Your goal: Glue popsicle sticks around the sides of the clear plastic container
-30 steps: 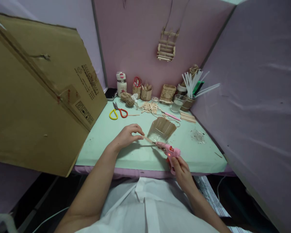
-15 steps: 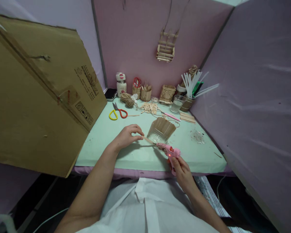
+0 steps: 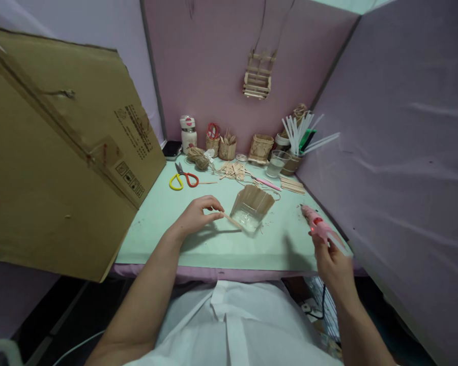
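Observation:
Between the thumb and fingers of my left hand (image 3: 201, 216) is one end of a wooden craft stick (image 3: 232, 220), its other end pointing right and toward me. Just beyond the stick sits a clear plastic container (image 3: 247, 217) whose far side is lined with upright brown craft sticks (image 3: 254, 199). My right hand (image 3: 331, 262) is wrapped round the handle of a pink hot glue gun (image 3: 317, 223), held over the right part of the table. The gun's nozzle points away to the left, its small light glows red, and a white glue stick (image 3: 339, 244) pokes from its back.
Scissors (image 3: 183, 178) lie at the back left near twine (image 3: 198, 158). Loose stick pieces (image 3: 232, 170), a pink pen-like tool (image 3: 267, 183), a cup (image 3: 277, 163) and a pot of glue sticks (image 3: 295, 134) line the back. A large cardboard sheet (image 3: 61, 162) stands at left.
My right hand has carried the glue gun away from the craft stick to the right. My left hand still holds the stick in nearly the same place.

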### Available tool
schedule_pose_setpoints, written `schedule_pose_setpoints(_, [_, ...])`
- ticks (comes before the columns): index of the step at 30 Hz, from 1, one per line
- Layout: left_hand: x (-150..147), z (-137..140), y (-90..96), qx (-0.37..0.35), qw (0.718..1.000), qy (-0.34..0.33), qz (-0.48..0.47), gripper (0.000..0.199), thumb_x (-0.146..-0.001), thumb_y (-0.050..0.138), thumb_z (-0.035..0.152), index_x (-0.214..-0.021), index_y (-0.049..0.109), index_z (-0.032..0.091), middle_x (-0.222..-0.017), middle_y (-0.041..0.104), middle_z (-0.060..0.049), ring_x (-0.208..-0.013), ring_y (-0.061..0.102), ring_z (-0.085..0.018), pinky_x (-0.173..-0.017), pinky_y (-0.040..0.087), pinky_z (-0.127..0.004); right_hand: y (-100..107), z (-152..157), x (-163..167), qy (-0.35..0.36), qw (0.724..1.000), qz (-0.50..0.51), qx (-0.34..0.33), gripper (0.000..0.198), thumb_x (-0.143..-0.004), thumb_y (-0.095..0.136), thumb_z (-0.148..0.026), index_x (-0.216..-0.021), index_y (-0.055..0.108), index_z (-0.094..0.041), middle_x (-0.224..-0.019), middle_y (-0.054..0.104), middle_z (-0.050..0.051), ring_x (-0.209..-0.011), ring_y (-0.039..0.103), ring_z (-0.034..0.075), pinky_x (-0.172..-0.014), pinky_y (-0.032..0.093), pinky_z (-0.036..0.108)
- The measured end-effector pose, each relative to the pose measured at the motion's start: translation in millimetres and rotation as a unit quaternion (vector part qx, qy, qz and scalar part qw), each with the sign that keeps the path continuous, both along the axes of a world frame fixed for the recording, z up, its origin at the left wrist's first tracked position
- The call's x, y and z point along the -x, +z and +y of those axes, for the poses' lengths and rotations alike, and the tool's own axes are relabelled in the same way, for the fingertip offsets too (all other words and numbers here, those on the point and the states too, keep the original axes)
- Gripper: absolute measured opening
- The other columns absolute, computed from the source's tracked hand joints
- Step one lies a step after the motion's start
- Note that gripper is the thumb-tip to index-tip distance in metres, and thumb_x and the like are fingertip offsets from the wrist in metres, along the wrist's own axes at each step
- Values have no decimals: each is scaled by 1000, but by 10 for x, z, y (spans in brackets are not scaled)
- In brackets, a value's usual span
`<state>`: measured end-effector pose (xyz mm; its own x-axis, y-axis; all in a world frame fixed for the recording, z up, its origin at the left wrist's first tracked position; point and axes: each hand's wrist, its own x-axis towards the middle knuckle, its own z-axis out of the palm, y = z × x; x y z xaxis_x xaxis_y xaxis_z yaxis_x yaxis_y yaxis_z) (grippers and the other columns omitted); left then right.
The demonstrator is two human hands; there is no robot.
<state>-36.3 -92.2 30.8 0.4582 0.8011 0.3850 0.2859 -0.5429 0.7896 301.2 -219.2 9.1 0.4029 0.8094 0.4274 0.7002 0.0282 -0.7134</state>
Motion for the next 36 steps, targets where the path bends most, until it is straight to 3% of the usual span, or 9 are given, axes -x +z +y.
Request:
schedule_pose_setpoints(5, [-12,-23,27,3,1000,-1,-14,12,-81,68,30,-83,71,18,-91,68,-5,-87,62,-16,-80,50,-29,-270,344,-378,-58,966,-246,61,54,-90,37,-59,-90,67,-15,-78,62,14,-76,52,27,-73,40,41])
schedule_pose_setpoints(9, [-26,-37,38,-4,1000,-6,-17,11,-80,68,29,-83,71,18,-91,68,-5,-86,62,-16,-79,50,-30,-385,377,-420,-73,930,-352,81,54,-90,43,-59,-93,69,-11,-81,63,18,-77,51,30,-69,37,41])
schedule_pose_setpoints(13, [-64,-66,36,-32,999,-12,-6,10,-81,67,27,-85,70,18,-92,69,-6,-86,62,-16,-79,50,-30,-81,271,-93,-97,939,-328,21,47,-87,54,-57,-104,69,-17,-97,67,17,-86,54,32,-72,36,42])
schedule_pose_setpoints(16, [-143,-152,54,-83,996,-2,14,7,-83,65,24,-86,69,19,-92,68,-5,-88,63,-17,-83,50,-32,278,186,380,46,973,-216,-63,28,-90,56,-46,-94,67,-21,-87,67,8,-83,58,24,-78,39,39])
schedule_pose_setpoints(20, [-281,-369,131,-177,981,40,68,7,-86,62,21,-90,68,19,-92,68,-6,-92,61,-20,-85,49,-34,576,157,1049,190,964,-170,-78,13,-90,62,-34,-86,66,-23,-85,68,3,-86,58,19,-82,35,35])
schedule_pose_setpoints(27, [-482,-683,187,-310,927,131,165,9,-88,57,16,-89,66,18,-90,68,-7,-87,60,-22,-76,47,-37,560,240,1414,157,961,-217,-73,14,-89,65,-27,-76,67,-23,-75,67,-1,-80,55,18,-80,27,35])
schedule_pose_setpoints(32, [-543,-761,185,-300,929,125,179,8,-88,57,17,-90,64,18,-91,66,-8,-88,60,-23,-77,49,-39,529,217,1352,128,953,-261,-80,19,-90,60,-24,-71,65,-22,-73,66,0,-78,53,18,-80,26,36])
schedule_pose_setpoints(34, [-460,-691,256,-266,943,94,175,23,-84,63,19,-107,62,18,-105,65,-10,-100,59,-26,-84,50,-41,535,196,1310,121,950,-275,-83,19,-90,60,-23,-72,64,-22,-73,66,1,-78,53,19,-80,26,37])
schedule_pose_setpoints(36, [-331,-500,357,-221,958,59,174,57,-78,72,24,-131,50,22,-129,56,-13,-121,51,-30,-99,46,-47,552,171,1254,120,946,-289,-85,19,-92,59,-25,-74,64,-22,-74,66,1,-80,53,20,-80,26,37])
